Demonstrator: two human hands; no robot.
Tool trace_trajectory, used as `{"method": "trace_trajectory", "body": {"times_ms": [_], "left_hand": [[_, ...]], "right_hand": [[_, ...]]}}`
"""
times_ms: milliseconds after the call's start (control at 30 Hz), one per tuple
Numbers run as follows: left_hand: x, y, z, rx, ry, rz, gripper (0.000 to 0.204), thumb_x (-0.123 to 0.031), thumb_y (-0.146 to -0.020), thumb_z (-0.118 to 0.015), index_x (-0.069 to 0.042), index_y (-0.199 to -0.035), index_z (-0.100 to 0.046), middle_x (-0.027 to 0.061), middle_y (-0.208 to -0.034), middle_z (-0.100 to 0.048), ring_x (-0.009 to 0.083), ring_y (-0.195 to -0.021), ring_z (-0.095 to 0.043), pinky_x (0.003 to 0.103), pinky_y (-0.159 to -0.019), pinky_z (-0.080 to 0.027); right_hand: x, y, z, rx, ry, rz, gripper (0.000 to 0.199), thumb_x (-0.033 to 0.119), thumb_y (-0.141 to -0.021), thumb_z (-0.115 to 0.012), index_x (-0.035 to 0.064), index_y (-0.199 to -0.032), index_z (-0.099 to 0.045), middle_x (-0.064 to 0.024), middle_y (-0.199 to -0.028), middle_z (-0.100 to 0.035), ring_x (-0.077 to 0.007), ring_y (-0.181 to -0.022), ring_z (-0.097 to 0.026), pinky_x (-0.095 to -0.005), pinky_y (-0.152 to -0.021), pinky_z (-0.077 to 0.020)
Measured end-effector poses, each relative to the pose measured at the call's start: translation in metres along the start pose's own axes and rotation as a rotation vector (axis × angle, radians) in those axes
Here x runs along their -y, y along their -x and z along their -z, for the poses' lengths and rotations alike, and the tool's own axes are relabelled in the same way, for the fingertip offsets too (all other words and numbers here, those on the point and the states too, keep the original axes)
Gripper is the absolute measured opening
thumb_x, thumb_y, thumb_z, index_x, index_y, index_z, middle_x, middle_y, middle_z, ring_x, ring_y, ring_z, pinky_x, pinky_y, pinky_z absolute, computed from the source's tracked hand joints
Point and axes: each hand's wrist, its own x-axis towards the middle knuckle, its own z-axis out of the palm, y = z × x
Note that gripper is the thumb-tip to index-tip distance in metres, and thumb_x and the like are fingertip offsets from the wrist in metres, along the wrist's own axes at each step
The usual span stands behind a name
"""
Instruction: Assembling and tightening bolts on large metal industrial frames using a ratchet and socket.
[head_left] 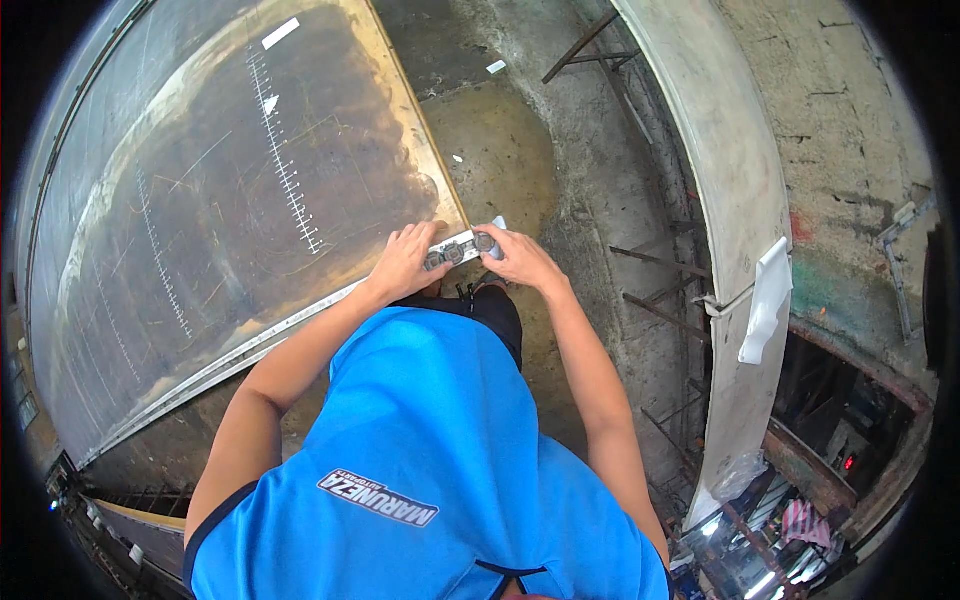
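Observation:
Both hands meet at the near right corner of a large dark tabletop [350, 200]. Small round grey metal pieces sit in a row on the pale strip along its edge. My left hand [402, 264] is closed at the left end of this row, its thumb and fingers about one round piece [434, 261]. Another round piece [454, 253] lies between my two hands. With my right hand [524, 260] I pinch a round metal piece [485, 242] at the corner. Part of a whitish object [499, 223] shows just beyond the right fingers; its kind I cannot make out.
White ruler-like marks [285, 170] run across the tabletop, and a white strip [281, 33] lies at its far side. To the right stands a long curved pale counter [730, 130] on metal brackets, with a white sheet [766, 300] on it. Cluttered goods [770, 530] fill the lower right.

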Motion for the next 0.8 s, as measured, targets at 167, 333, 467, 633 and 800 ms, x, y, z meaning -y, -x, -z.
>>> {"method": "trace_trajectory", "body": {"times_ms": [167,333,467,633,800], "left_hand": [[0.017,0.01,0.018,-0.027,0.08,0.057,0.055,-0.028,-0.089,-0.074,-0.006,-0.135,-0.053,0.0117,-0.12,-0.062,0.0302,-0.116,-0.057,0.043,-0.098,-0.042],[0.037,0.019,0.022,-0.082,0.053,0.074,0.048,-0.031,-0.093,-0.069,-0.008,-0.133,-0.054,0.0116,-0.122,-0.061,0.0309,-0.118,-0.055,0.045,-0.1,-0.04],[0.049,0.03,0.003,-0.192,-0.059,-0.054,0.041,-0.029,-0.093,-0.068,-0.008,-0.127,-0.057,0.0105,-0.125,-0.059,0.0311,-0.124,-0.051,0.046,-0.107,-0.035],[0.05,0.031,-0.001,-0.199,-0.095,-0.058,0.038,-0.031,-0.093,-0.067,-0.008,-0.123,-0.058,0.0094,-0.127,-0.057,0.0309,-0.126,-0.05,0.047,-0.11,-0.033],[0.056,0.033,-0.007,-0.213,-0.092,-0.055,0.038,-0.029,-0.092,-0.068,-0.009,-0.124,-0.058,0.0094,-0.128,-0.056,0.0312,-0.128,-0.048,0.048,-0.111,-0.032]], "right_hand": [[0.007,-0.006,-0.001,0.023,0.045,-0.06,0.044,0.033,-0.091,-0.065,0.0098,-0.127,-0.057,-0.0255,-0.109,-0.07,-0.0456,-0.101,-0.067,-0.0506,-0.085,-0.0534],[0.006,-0.012,0.001,0.072,0.047,-0.168,0.045,0.035,-0.091,-0.067,0.0095,-0.126,-0.056,-0.0273,-0.107,-0.07,-0.0456,-0.101,-0.067,-0.0507,-0.085,-0.0523],[0.002,-0.014,0.006,0.074,-0.009,-0.08,0.043,0.03,-0.091,-0.069,0.0083,-0.125,-0.057,-0.0247,-0.1,-0.07,-0.0393,-0.094,-0.068,-0.0457,-0.083,-0.0518],[-0.003,-0.013,0.003,0.095,-0.065,-0.121,0.044,0.029,-0.089,-0.07,0.0071,-0.125,-0.058,-0.0256,-0.09,-0.07,-0.0404,-0.088,-0.069,-0.0464,-0.08,-0.052],[0.016,-0.02,0.013,0.157,0.054,-0.19,0.045,0.029,-0.088,-0.07,0.0075,-0.125,-0.058,-0.0269,-0.093,-0.07,-0.0425,-0.09,-0.069,-0.0476,-0.081,-0.0524]]}}
